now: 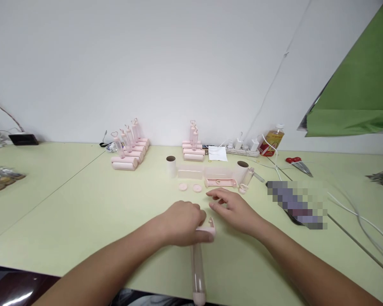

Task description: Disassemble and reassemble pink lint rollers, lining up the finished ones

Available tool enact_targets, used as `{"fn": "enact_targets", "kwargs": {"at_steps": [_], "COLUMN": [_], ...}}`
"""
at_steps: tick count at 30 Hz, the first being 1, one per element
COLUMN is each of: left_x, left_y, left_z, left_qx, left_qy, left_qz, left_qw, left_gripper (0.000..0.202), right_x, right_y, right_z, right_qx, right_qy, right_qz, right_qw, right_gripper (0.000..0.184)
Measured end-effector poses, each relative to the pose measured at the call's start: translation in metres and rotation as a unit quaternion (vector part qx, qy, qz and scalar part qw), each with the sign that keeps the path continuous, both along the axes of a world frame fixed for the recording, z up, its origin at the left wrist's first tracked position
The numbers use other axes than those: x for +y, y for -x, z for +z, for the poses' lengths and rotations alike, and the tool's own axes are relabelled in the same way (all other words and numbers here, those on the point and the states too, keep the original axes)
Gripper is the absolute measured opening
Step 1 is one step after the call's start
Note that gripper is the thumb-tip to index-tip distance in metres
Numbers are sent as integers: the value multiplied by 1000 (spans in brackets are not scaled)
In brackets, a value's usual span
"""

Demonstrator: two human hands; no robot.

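My left hand (185, 224) is closed around a pink curved plastic piece (211, 231), whose open end sticks out past my thumb. Just below that hand, a clear tube with a pink end (198, 272) lies near the table's front edge. My right hand (234, 209) hovers to the right with its fingers apart and nothing in them. Beyond its fingertips are two small pink discs (197, 188) and a pink open half-shell (221, 182). A clear handle with a pink loop (246, 180) lies to the right of the shell.
White rolls with cardboard cores (171, 168) stand behind the discs, beside clear pinkish covers (190, 171). Finished-looking pink rollers (124, 163) line up at the back. A power strip (242, 151), drink bottle (272, 141), red-handled scissors (298, 165) and a blurred-out phone-like object (293, 204) occupy the right.
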State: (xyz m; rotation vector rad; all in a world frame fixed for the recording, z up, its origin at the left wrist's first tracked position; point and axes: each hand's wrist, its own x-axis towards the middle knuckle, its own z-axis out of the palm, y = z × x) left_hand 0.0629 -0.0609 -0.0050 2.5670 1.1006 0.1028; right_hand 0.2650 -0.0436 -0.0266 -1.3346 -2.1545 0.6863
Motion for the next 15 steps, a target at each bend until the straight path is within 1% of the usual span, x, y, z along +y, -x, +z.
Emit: {"fn": "enact_targets", "kwargs": {"at_steps": [2,3,5,7,8,10,11,12,13,15], "left_x": [-2,1,9,17,21,26,27,27,26,24], "left_y": [0,2,9,16,18,20,19,17,15,10], "left_z": [-7,-10,-12,-12,-12,-14,-15,-16,-17,-17], "left_qx": [3,-10,-65,-142,-179,-236,-259,-281,-305,-368], "left_qy": [76,122,203,239,242,220,200,178,159,153], "left_qz": [-22,-29,-31,-5,18,66,90,112,130,149], "left_qw": [997,992,977,960,954,944,941,937,930,905], "left_gripper": [39,39,40,39,39,41,42,43,44,44], "right_x": [5,7,9,7,6,0,-4,-7,-10,-14], "right_y": [-2,-2,-2,-1,0,2,3,4,4,3], "right_z": [-1,-1,0,2,3,6,7,9,10,12], "right_qx": [30,47,89,143,165,176,157,125,87,16], "right_qy": [24,27,25,53,89,187,231,253,251,195], "right_qz": [-17,-20,-34,-46,-38,16,54,89,117,145], "right_qw": [999,998,995,987,981,966,959,955,957,970], "right_gripper": [32,32,32,34,35,38,38,36,31,20]}}
